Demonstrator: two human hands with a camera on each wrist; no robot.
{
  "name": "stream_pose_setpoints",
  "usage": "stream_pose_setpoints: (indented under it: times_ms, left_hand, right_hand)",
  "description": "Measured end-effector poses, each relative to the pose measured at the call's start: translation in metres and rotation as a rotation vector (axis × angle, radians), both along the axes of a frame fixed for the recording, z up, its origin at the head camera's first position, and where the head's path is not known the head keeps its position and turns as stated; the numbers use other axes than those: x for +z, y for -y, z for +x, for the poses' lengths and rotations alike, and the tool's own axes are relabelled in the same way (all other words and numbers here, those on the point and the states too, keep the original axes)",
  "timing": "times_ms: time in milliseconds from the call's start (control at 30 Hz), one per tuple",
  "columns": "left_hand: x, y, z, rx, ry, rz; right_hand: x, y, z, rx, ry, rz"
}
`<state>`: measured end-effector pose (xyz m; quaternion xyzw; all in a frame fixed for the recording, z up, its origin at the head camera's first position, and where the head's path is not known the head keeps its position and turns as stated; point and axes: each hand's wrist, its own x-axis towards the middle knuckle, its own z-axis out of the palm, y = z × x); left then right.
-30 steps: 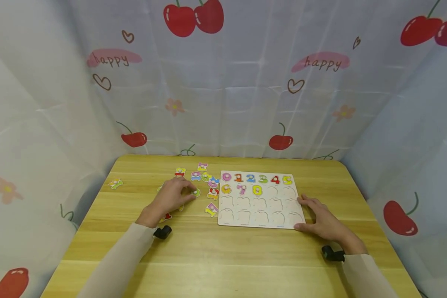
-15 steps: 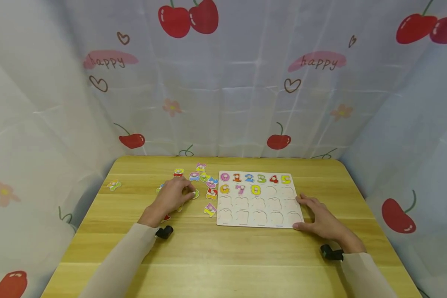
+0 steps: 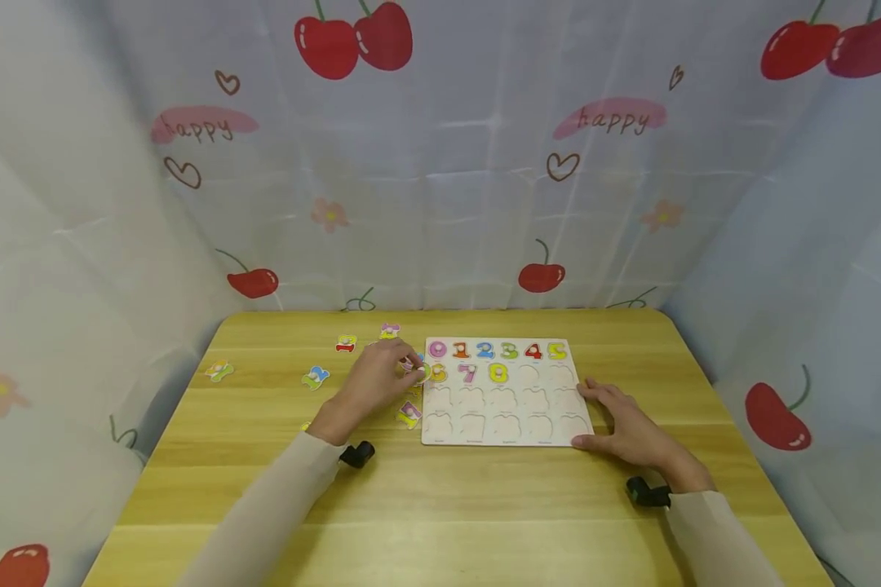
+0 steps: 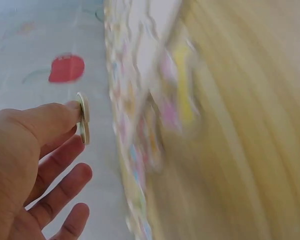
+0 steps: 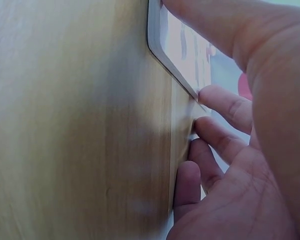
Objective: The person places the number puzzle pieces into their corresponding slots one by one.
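Between thumb and forefinger, my left hand pinches a small green-edged puzzle piece, lifted at the board's left edge. The left wrist view shows the piece edge-on in the left hand, its other fingers loosely spread. The white board holds number pieces 0 to 5 in its top row and 6, 7 and 8 below; its other recesses are bare. My right hand rests at the board's right edge, thumb and forefinger touching it. In the right wrist view the right hand lies beside the board's corner.
Loose pieces lie left of the board: a blue-green one, a red-yellow one, a purple one, a yellow-purple one. Another piece lies far left on the wooden table. A printed curtain stands behind.
My left hand has lifted the green piece and moved right with it to the board's left edge, uncovering the blue-green piece. My right hand stays on the board's edge. The head view has shifted slightly.
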<state>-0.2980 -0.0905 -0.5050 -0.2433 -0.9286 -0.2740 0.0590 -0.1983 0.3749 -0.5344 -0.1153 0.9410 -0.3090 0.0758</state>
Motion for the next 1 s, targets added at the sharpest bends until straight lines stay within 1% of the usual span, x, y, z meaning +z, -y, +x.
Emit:
stream_pose_setpoints:
  times_ms: [67,233,333,433,533,633,733,833,933,1000]
  left_hand:
    - [0.001,-0.020,-0.002,-0.040,-0.004,0.017]
    - [-0.002,-0.071,-0.007,-0.113,-0.023,0.013]
    - [-0.004,-0.101,-0.010,-0.136,-0.025,0.007]
    - [-0.005,-0.131,-0.014,-0.146,-0.014,-0.014]
    - [-0.010,-0.155,-0.018,-0.153,0.003,-0.046]
    - [-0.016,-0.172,-0.021,-0.146,0.032,-0.071]
    - [-0.023,-0.184,-0.024,-0.133,0.053,-0.086]
    - [-0.028,-0.192,-0.026,-0.121,0.038,-0.129]
    - [-0.030,-0.197,-0.027,-0.107,0.013,-0.183]
    - [-0.028,-0.201,-0.027,-0.097,-0.004,-0.209]
  right_hand:
    - [-0.001,-0.001,0.001,0.002,0.001,0.001]
    - [-0.001,0.000,0.003,0.005,0.014,-0.004]
    - [0.001,0.002,0.003,0.014,0.008,-0.005]
    - [0.003,0.003,0.003,0.012,0.002,-0.005]
    - [0.005,0.001,0.003,0.011,0.003,-0.002]
    - [0.003,0.000,0.003,0.009,0.010,-0.002]
    - [0.002,-0.002,0.002,0.012,0.015,-0.002]
    - [0.001,-0.002,0.001,0.014,0.018,-0.009]
    - [0.003,-0.001,0.000,0.013,0.021,-0.011]
    - [0.003,-0.001,-0.001,0.013,0.018,-0.007]
